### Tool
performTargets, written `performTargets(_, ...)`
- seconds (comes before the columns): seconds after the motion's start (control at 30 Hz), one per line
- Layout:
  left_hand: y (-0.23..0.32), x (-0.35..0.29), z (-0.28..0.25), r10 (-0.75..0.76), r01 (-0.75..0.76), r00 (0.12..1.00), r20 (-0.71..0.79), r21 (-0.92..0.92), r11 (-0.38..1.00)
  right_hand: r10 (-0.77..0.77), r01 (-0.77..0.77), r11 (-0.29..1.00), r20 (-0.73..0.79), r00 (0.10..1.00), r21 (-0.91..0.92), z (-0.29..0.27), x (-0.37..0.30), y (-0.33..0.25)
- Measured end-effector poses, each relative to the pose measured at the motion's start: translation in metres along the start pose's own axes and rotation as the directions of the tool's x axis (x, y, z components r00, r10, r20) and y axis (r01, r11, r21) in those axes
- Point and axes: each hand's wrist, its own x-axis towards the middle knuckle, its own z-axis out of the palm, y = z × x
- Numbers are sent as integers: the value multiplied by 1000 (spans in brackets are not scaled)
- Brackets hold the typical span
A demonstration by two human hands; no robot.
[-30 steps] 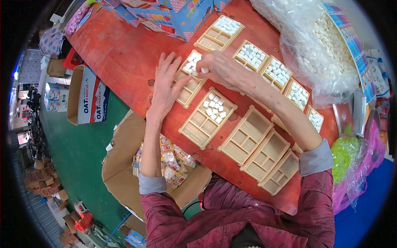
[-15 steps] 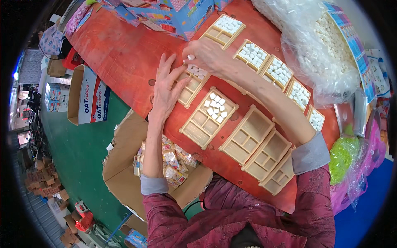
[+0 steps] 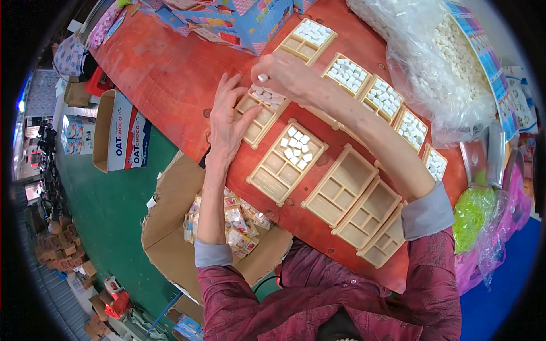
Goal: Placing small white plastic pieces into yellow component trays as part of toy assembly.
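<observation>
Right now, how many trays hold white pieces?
7: one tray by the left hand, one near centre, one at the top, a row of four rightward. The right arm may hide more.

– See which surface?
– See a red table [image 3: 165, 74].
– Carries what, please?
– Carries at twelve o'clock blue boxes [image 3: 250, 25]; at one, trays [image 3: 334, 84] with white pieces [image 3: 348, 74]; at two, a clear bag [image 3: 412, 68]; at four, three beige divided trays [image 3: 367, 210].

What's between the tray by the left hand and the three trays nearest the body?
One tray, white pieces in its far compartment, with strips of red tabletop showing on both sides. Seen in the head view.
</observation>
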Motion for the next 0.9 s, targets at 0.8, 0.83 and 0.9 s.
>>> performTargets(0.8,29,8,5,-25,-156,902,431,380,912,481,-448,594,152,863,668,-67,-47,3)
performTargets(0.83,28,8,5,-32,-154,897,441,379,913,484,-453,596,153,861,662,-70,-51,2)
performTargets(0.9,29,10,2,-36,-156,892,451,380,912,487,-455,601,150,860,657,-74,-56,0)
